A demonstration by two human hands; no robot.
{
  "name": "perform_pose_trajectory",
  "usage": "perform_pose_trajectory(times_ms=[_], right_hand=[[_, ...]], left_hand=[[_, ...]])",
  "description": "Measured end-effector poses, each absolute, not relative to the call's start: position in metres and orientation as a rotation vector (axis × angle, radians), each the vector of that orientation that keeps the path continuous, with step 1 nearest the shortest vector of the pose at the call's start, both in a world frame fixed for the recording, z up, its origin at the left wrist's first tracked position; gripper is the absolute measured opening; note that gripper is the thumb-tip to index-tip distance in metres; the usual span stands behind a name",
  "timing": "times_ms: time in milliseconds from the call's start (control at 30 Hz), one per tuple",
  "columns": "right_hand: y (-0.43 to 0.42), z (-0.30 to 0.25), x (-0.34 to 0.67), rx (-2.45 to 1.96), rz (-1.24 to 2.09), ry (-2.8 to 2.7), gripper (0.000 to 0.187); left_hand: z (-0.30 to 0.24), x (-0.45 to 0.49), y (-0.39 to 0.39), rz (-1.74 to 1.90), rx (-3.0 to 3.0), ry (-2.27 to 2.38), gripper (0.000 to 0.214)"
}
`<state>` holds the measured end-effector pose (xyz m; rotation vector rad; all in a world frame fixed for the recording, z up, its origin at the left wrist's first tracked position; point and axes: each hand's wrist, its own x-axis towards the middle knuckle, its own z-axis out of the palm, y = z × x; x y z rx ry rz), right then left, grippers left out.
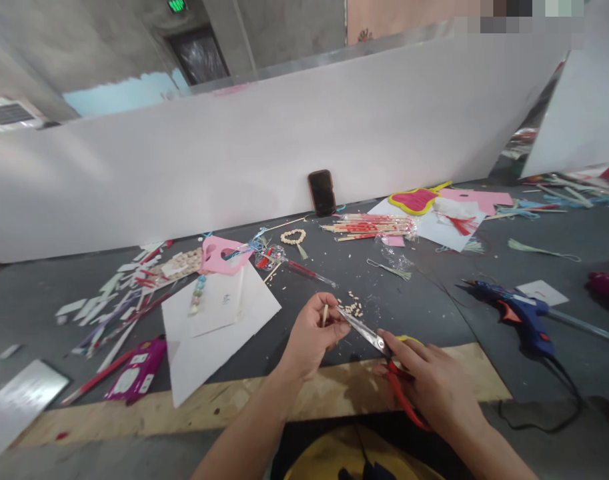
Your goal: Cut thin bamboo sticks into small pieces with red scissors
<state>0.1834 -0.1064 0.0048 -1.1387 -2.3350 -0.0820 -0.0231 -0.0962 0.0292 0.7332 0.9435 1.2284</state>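
My left hand (309, 337) pinches a short, thin wooden stick (325, 315) upright between its fingers. My right hand (424, 373) grips a pair of scissors (365, 331) by its red handles. The metal blades point up and left, and their tips reach the fingers of my left hand. Whether the tips touch the stick I cannot tell. Just beyond the blades lies a scatter of small cut wooden pieces (353, 307) on the dark tabletop (404, 303).
A blue glue gun (519, 313) with a black cord lies at the right. Bundled sticks (369, 227), a beaded ring (293, 237) and a phone (322, 193) are further back. White paper (257, 313), a pink cutout (221, 257) and a magenta box (139, 369) lie left. A white partition stands behind.
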Motion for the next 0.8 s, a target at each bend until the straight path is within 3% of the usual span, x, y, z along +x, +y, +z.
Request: perform_pose_trajectory(times_ms=[200,367,800], right_hand=[[-0.099,-0.005,0.189,-1.337,0.409,-2.040,0.041],[-0.091,-0.024,0.194,-1.466,0.584,-1.703,0.048],[-0.098,-0.028,0.192,-1.366,0.495,-1.698,0.043]], left_hand=[[0.022,-0.035,-0.090,1.143,1.065,1.246,0.019],[0.014,-0.053,-0.073,0.841,1.572,1.624,0.013],[0.006,-0.047,-0.061,0.371,2.048,1.588,0.018]])
